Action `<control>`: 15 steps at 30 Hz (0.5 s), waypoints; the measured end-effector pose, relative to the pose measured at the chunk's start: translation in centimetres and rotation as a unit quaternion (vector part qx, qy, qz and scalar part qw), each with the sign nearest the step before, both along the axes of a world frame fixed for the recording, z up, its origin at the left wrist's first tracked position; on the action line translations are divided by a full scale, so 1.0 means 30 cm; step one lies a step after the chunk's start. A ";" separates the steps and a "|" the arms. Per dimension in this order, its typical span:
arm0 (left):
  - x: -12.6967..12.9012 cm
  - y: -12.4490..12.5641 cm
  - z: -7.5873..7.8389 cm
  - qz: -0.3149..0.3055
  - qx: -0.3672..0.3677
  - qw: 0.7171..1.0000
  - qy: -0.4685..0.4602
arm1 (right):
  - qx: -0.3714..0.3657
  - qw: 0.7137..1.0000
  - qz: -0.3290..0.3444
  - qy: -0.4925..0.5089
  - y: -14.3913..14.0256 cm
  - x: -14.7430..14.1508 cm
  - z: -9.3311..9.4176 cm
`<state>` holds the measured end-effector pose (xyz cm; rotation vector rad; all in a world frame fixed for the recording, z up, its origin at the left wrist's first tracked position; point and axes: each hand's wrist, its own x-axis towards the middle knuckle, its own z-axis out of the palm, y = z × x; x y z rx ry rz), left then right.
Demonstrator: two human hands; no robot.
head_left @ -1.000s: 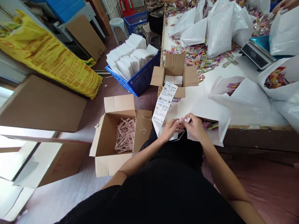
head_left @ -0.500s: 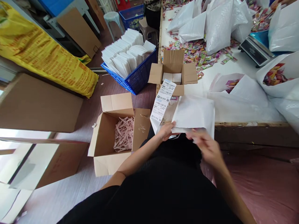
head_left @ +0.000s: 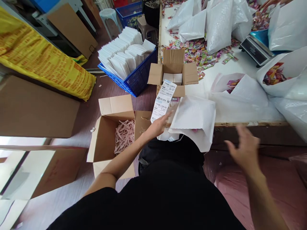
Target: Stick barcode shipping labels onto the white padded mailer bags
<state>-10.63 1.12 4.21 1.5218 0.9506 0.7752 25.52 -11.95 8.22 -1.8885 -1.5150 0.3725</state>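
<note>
We have let go of the white padded mailer bag (head_left: 195, 116), which now lies over the worktop (head_left: 242, 68) edge. Our right hand (head_left: 242, 150) has swung away, grip wide and empty; our left hand (head_left: 158, 126), fingers spread, reaches the long printed label strip (head_left: 163, 100).
</note>
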 end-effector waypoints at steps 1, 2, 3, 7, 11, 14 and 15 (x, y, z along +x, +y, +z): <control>0.000 0.016 0.013 -0.036 0.052 0.998 0.016 | -0.007 0.995 0.072 -0.071 0.022 -0.026 -0.033; 0.002 0.030 0.022 -0.085 0.087 0.992 0.028 | -0.014 0.981 0.144 -0.132 0.042 -0.051 -0.066; 0.005 0.041 0.026 -0.139 0.106 0.984 0.038 | -0.018 0.964 0.204 -0.172 0.057 -0.071 -0.096; 0.009 0.037 -0.019 -0.227 0.133 0.964 0.026 | 0.037 0.962 0.223 -0.156 0.066 -0.082 -0.175; 0.032 -0.016 -0.098 -0.114 0.114 0.987 -0.025 | 0.100 0.994 0.028 -0.038 0.034 -0.084 -0.205; 0.090 -0.035 -0.129 0.030 -0.028 0.999 -0.032 | 0.091 0.987 -0.121 0.060 0.045 -0.130 -0.217; 0.112 -0.034 -0.134 0.075 -0.095 0.992 -0.046 | 0.073 0.981 -0.152 0.093 0.057 -0.145 -0.221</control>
